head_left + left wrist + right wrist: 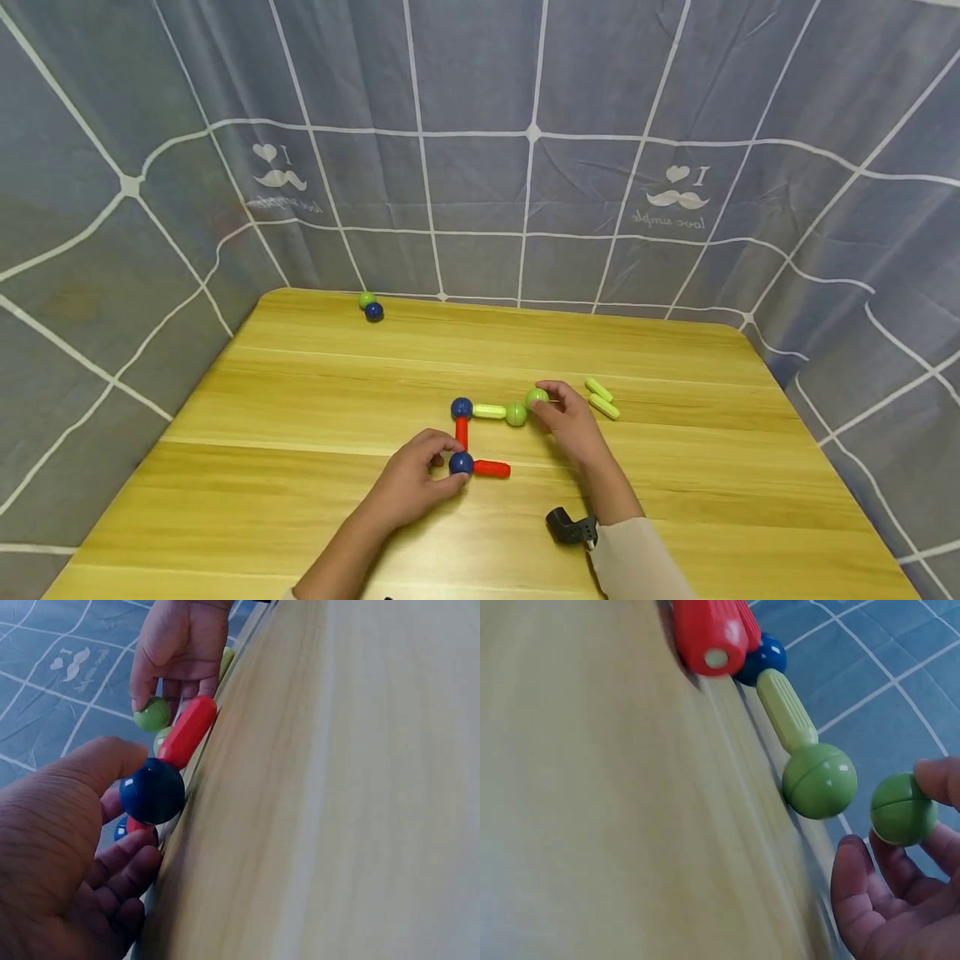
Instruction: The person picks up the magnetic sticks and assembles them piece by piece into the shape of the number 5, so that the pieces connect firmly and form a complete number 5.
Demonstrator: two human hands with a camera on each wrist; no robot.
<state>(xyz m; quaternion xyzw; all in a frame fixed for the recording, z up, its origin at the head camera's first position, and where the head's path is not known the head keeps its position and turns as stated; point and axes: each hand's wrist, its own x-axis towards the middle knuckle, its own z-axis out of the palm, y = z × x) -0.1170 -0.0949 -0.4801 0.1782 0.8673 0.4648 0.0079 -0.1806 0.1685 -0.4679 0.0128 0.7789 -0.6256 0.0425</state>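
Note:
My left hand (415, 475) grips a blue ball (461, 463) between thumb and fingers, low at the tabletop. From that ball one red rod (492, 469) points right, and another red rod (462, 433) runs back to a second blue ball (461, 407). A yellow-green rod (489, 412) links this second ball to a green ball (516, 414). With thumb and fingertips my right hand (572, 421) pinches a separate green ball (904, 810), held beside the joined green ball with a small gap in the right wrist view.
Two loose yellow-green rods (603, 406) lie right of my right hand. At the back left edge sit a green ball (366, 299) and a dark blue ball (374, 312). A black angled piece (570, 527) is by the right sleeve (641, 558). A grey curtain (480, 183) surrounds the table.

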